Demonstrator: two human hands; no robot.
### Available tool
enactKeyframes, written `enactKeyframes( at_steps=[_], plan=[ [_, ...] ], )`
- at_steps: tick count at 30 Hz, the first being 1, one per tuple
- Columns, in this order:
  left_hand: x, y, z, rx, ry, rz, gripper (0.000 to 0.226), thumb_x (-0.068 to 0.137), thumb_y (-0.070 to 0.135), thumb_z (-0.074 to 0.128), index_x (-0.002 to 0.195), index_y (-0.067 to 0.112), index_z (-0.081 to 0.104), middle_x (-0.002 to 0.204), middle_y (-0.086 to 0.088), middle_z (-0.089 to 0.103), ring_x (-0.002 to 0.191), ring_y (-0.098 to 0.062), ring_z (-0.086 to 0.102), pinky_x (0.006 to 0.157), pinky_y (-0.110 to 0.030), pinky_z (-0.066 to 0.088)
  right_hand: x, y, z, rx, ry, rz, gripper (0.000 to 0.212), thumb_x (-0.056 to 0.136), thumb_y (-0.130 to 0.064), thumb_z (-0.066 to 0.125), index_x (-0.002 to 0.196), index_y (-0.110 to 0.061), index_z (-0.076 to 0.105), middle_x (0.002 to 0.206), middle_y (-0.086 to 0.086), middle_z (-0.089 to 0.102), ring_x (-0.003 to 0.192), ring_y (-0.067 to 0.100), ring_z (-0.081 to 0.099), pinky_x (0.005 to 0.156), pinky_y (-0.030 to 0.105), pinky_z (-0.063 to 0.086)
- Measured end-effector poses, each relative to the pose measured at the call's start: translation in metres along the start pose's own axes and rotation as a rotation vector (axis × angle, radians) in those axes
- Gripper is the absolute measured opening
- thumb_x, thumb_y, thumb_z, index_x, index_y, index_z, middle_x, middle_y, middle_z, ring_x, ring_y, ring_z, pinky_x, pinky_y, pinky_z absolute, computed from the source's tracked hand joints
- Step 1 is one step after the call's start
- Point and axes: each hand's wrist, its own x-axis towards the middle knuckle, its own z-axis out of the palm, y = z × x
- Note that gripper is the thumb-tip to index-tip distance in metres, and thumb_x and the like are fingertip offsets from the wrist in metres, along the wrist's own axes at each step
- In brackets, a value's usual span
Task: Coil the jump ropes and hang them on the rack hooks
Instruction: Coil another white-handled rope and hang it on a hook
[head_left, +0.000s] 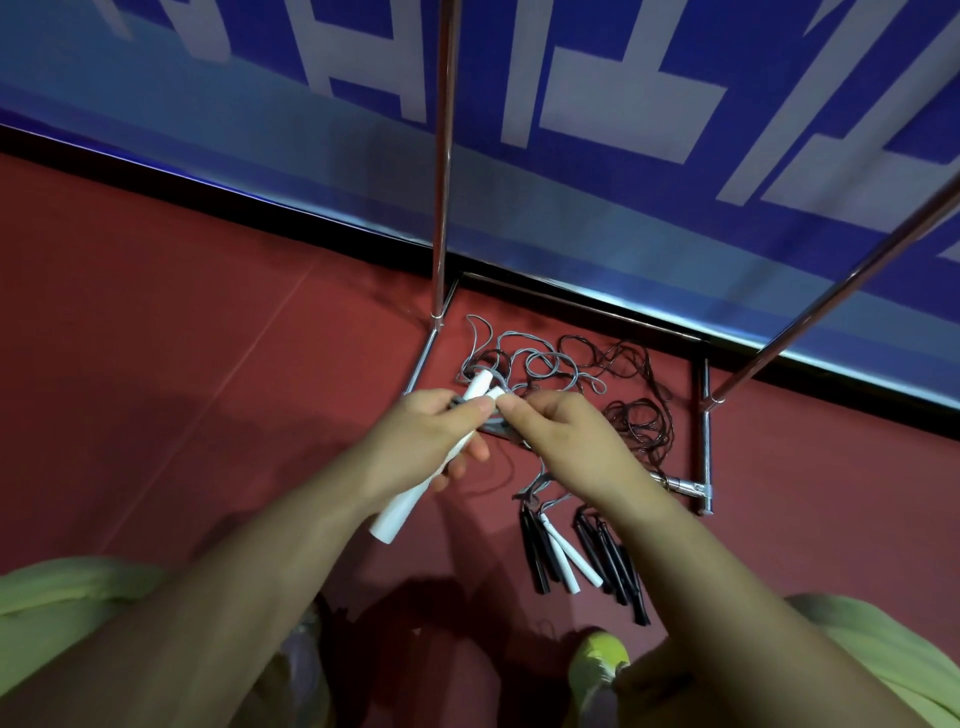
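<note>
Left hand (436, 441) gripping 2 white handles (415, 493) that stick out above and below its grip, right hand (561, 431) pinching grey cord (498, 428) beside them, spare handles (576, 556) on floor (182, 338), tangled ropes (571, 374) inside rack (442, 208) base beyond

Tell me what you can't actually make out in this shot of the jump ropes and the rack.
- Rack hooks: cut off by the top edge of the head view; only the rack poles and base show.
- Grey cord: hidden under the right hand, so coiling progress is unclear.
- Tangled ropes on the floor: strands too thin and overlapped to count.
- White handles: the left hand covers their middle.
</note>
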Motion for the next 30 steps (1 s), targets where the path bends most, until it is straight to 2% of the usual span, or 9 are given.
enactKeyframes(
  at_steps=[3, 5, 7, 10, 15, 21, 24, 26, 30],
  plan=[
    [0.001, 0.002, -0.004, -0.09, 0.016, -0.026, 0.021, 0.095, 0.025, 0.053, 0.089, 0.006, 0.057, 0.06, 0.0, 0.061, 0.044, -0.014, 0.044, 0.043, -0.022, 0.032, -0.001, -0.004, -0.013, 0.03, -0.173, -0.013, 0.034, 0.095, -0.035, 0.055, 0.063, -0.023, 0.058, 0.047, -0.014, 0.045, 0.044, 0.003, 0.038, 0.051, 0.021, 0.033],
    [0.002, 0.0, -0.007, -0.059, 0.005, -0.026, 0.018, 0.095, 0.022, 0.052, 0.089, 0.005, 0.057, 0.061, 0.0, 0.062, 0.044, -0.013, 0.044, 0.043, -0.022, 0.032, -0.004, -0.007, -0.024, -0.18, -0.257, -0.045, 0.013, 0.091, -0.023, 0.063, 0.079, -0.02, 0.063, 0.059, -0.008, 0.056, 0.05, 0.005, 0.048, 0.052, 0.019, 0.039],
    [0.005, -0.004, -0.01, 0.01, -0.002, -0.03, 0.015, 0.095, 0.019, 0.051, 0.089, 0.007, 0.057, 0.061, 0.002, 0.064, 0.045, -0.013, 0.045, 0.044, -0.023, 0.033, -0.007, -0.008, -0.034, -0.443, -0.248, -0.101, 0.007, 0.087, -0.018, 0.065, 0.081, -0.02, 0.062, 0.072, -0.001, 0.062, 0.056, 0.005, 0.054, 0.053, 0.016, 0.039],
    [0.007, -0.009, -0.012, 0.139, -0.044, -0.03, 0.013, 0.095, 0.02, 0.051, 0.094, 0.008, 0.057, 0.062, 0.004, 0.066, 0.048, -0.012, 0.048, 0.046, -0.024, 0.035, -0.015, -0.013, -0.043, -0.514, -0.182, -0.182, 0.011, 0.086, -0.021, 0.066, 0.076, -0.024, 0.064, 0.066, -0.006, 0.06, 0.058, 0.003, 0.052, 0.056, 0.02, 0.037],
    [-0.004, -0.009, 0.002, 0.378, -0.325, 0.062, 0.008, 0.094, 0.02, 0.053, 0.086, 0.021, 0.055, 0.061, 0.012, 0.064, 0.052, -0.009, 0.05, 0.051, -0.025, 0.038, -0.017, -0.013, -0.047, -0.059, -0.211, -0.234, 0.013, 0.085, -0.011, 0.071, 0.078, -0.023, 0.07, 0.072, 0.0, 0.07, 0.064, 0.018, 0.066, 0.064, 0.026, 0.054],
    [-0.024, 0.002, 0.018, 0.343, -0.621, 0.137, 0.01, 0.087, 0.026, 0.054, 0.08, 0.018, 0.054, 0.063, 0.014, 0.064, 0.053, -0.005, 0.051, 0.055, -0.023, 0.042, -0.006, -0.005, -0.038, 0.245, -0.361, -0.236, 0.008, 0.073, -0.016, 0.069, 0.068, -0.018, 0.063, 0.059, -0.007, 0.059, 0.055, 0.005, 0.051, 0.055, 0.019, 0.043],
    [-0.033, 0.004, 0.023, 0.062, -0.588, 0.154, 0.014, 0.082, 0.023, 0.052, 0.089, 0.01, 0.052, 0.064, 0.007, 0.065, 0.05, -0.007, 0.051, 0.051, -0.022, 0.041, 0.0, -0.001, -0.027, 0.586, -0.416, -0.076, 0.02, 0.071, -0.01, 0.071, 0.056, -0.02, 0.061, 0.049, -0.006, 0.054, 0.043, 0.004, 0.047, 0.044, 0.015, 0.037],
    [-0.033, 0.005, 0.021, -0.114, -0.482, 0.144, 0.021, 0.081, 0.022, 0.054, 0.093, 0.005, 0.053, 0.063, 0.001, 0.064, 0.048, -0.01, 0.05, 0.048, -0.023, 0.039, 0.003, 0.002, -0.017, 0.773, -0.357, 0.006, 0.023, 0.067, -0.021, 0.081, 0.054, -0.021, 0.063, 0.048, -0.005, 0.052, 0.039, 0.005, 0.044, 0.04, 0.016, 0.032],
    [-0.021, 0.006, 0.004, -0.289, -0.267, 0.068, 0.033, 0.082, 0.026, 0.066, 0.097, -0.002, 0.057, 0.064, -0.003, 0.062, 0.047, -0.013, 0.05, 0.042, -0.023, 0.038, 0.004, 0.005, -0.009, 0.752, -0.267, 0.012, 0.034, 0.088, -0.041, 0.058, 0.081, -0.008, 0.058, 0.054, -0.004, 0.051, 0.042, 0.005, 0.034, 0.039, 0.016, 0.02]
  ],
)
